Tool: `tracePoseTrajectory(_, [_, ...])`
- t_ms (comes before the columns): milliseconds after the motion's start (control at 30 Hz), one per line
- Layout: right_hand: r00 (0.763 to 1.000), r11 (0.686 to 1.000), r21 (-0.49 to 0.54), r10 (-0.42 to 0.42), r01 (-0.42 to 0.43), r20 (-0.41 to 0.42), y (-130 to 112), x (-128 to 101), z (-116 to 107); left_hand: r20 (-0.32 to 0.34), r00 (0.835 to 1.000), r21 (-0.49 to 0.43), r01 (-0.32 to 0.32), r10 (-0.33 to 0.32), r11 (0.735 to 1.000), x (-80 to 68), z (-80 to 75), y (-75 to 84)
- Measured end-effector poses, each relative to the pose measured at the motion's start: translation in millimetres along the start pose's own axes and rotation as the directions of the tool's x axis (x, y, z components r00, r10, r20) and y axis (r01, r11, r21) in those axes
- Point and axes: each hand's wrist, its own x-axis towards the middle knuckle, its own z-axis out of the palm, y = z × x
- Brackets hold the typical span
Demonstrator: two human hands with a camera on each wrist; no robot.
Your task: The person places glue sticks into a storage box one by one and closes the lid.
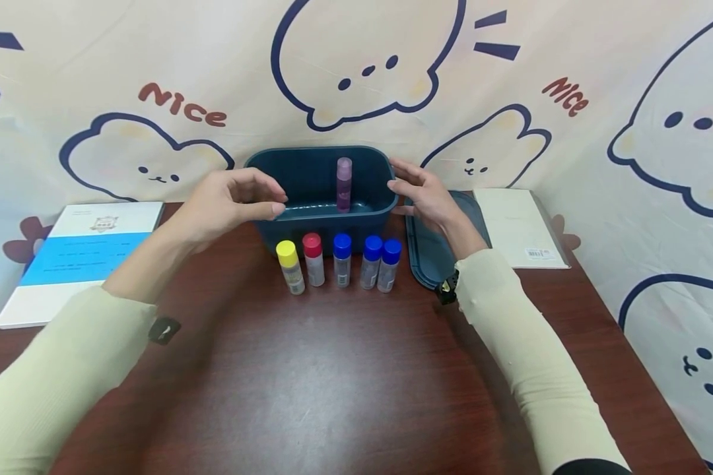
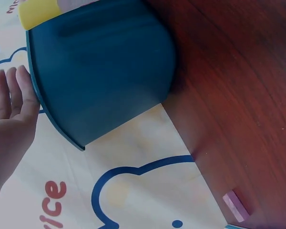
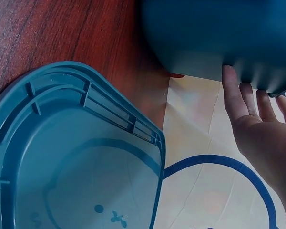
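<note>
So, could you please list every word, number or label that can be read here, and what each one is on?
"Nice": red print on the backdrop, left side in the head view.
"Nice": the same red word on the backdrop, right side.
Blue-and-white book: print too small to read.
Pale book: barcode label too small.
Purple bottle: markings too blurred.
Five capped clear bottles: labels too small.
</note>
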Motion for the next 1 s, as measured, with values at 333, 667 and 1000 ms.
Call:
tracePoseTrajectory(333, [1.000, 1.000, 0.002, 0.006, -0.006, -0.004, -0.2, -0.1, -1.1, 0.107, 0.994, 0.024, -0.017, 0.014, 1.000, -13.5, -1.4, -0.9])
tracePoseTrajectory(667, [1.000, 1.000, 0.002, 0.001, -0.001, -0.001, -0.3, 0.5, -0.8, 0.245, 0.969, 0.065, 0.027, -0.042, 0.998, -20.3, 0.6, -10.7])
tracePoseTrajectory(1000, [1.000, 1.000, -0.002, 0.002, -0.002, 0.000, 0.4, 0.4, -0.8, 0.283, 0.958, 0.106, 0.012, -0.042, 0.994, -18.4, 7.0, -21.0])
